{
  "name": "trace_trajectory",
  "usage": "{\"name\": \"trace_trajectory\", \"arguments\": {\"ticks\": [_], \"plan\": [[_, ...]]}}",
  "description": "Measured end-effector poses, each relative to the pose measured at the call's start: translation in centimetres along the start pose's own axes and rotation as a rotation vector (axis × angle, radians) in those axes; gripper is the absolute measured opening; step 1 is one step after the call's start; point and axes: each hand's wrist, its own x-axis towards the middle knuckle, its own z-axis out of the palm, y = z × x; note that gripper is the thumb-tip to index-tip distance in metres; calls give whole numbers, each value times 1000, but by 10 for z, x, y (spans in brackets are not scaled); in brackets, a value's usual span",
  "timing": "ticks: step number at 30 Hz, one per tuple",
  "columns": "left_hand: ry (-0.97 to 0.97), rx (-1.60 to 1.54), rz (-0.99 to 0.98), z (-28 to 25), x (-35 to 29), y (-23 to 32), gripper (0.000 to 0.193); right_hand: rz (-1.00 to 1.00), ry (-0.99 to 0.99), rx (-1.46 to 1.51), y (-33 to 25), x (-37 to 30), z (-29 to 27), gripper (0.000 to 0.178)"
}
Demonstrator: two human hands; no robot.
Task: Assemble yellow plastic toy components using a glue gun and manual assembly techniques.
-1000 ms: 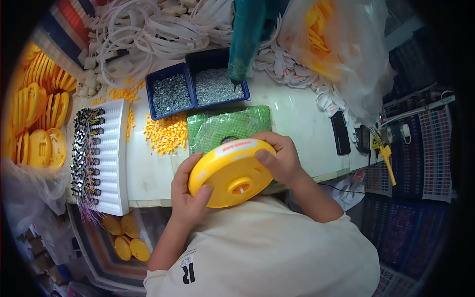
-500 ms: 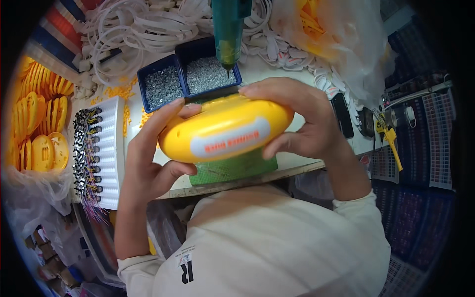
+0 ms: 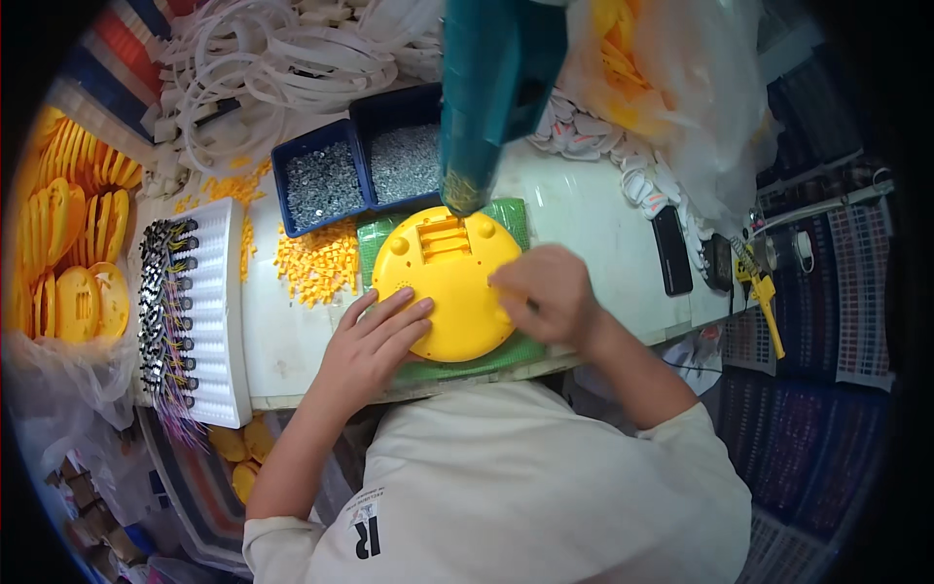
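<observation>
A round yellow plastic housing (image 3: 457, 302) lies on a green woven mat (image 3: 511, 362), its open battery compartment on the far side. My left hand (image 3: 375, 341) rests on the housing's left part, fingers stretched out and slightly apart. At its right edge my right hand (image 3: 550, 297) is curled, fingers drawn together and somewhat blurred; whatever they hold is hidden. A teal electric screwdriver (image 3: 491, 97) hangs over the far edge of the housing, its lower end near the battery compartment. Neither hand touches the screwdriver.
Blue trays (image 3: 365, 165) of small metal screws stand behind the mat. Small yellow pieces (image 3: 316, 263) lie beside them. At left are a white foam tray (image 3: 229, 321) with wired parts and stacked yellow shells (image 3: 73, 234). A black phone (image 3: 671, 251) lies at right.
The yellow housing has come down from both hands onto the mat, its compartment side now up. My left hand has flattened on it; my right has curled. The screwdriver appears lower and larger.
</observation>
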Motion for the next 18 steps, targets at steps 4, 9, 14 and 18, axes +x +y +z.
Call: {"name": "trace_trajectory", "arguments": {"ticks": [4, 9, 14, 18], "plan": [[9, 53, 63, 6, -1, 1, 39, 127, 103, -168, 49, 79, 1, 16], [15, 82, 77, 5, -9, 9, 34, 51, -158, -301, 85, 150, 33, 17], [128, -96, 12, -12, 7, -1, 43, -29, -166, -105, 131, 153, 65, 16], [300, -39, -15, -18, 58, -33, 36, 29, -94, -251, 108, 153, 40, 11]]}}
